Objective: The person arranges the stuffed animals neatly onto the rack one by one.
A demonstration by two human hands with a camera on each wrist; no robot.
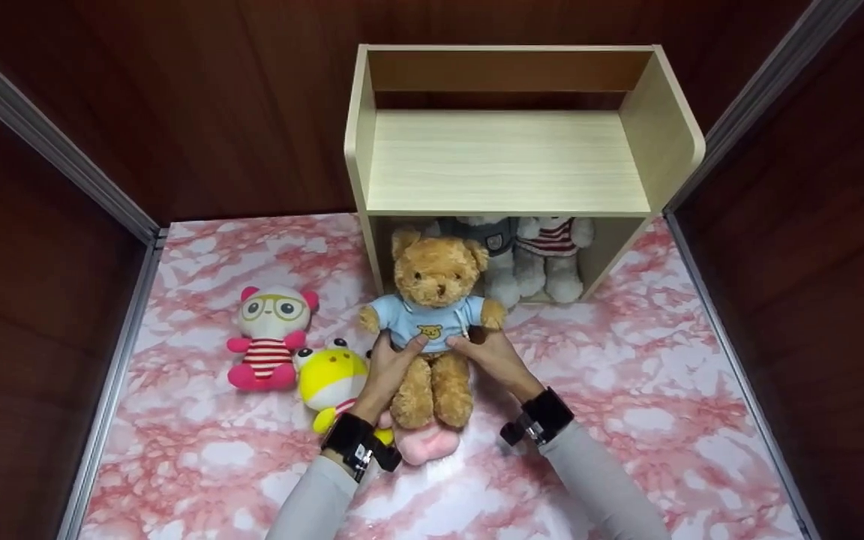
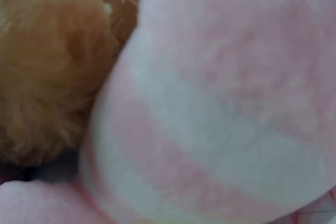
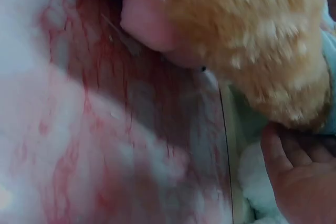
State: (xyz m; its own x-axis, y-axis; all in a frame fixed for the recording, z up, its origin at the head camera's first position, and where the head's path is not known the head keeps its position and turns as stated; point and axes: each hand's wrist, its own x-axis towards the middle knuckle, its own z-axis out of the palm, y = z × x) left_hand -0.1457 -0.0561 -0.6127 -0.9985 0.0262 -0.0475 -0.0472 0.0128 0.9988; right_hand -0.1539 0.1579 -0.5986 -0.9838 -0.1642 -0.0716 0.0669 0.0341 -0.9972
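- Two hands hold one brown teddy bear (image 1: 432, 311); I see the left hand (image 1: 393, 365) and right hand (image 1: 493, 358) gripping its sides, thumbs on its blue shirt.
- I see the bear in front of the shelf (image 1: 507, 161), by the left part of its low opening.
- A pink toy (image 1: 428, 444) pokes out below its feet.
- Near the left wrist lies a yellow-faced toy (image 1: 334, 375), beside a panda toy (image 1: 267, 341).

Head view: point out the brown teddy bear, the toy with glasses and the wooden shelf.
Brown teddy bear (image 1: 434, 321): head view, on its blue-clad chest.
Toy with glasses (image 1: 268, 354): head view, on its striped belly.
Wooden shelf (image 1: 507, 161): head view, on its bare upper board.
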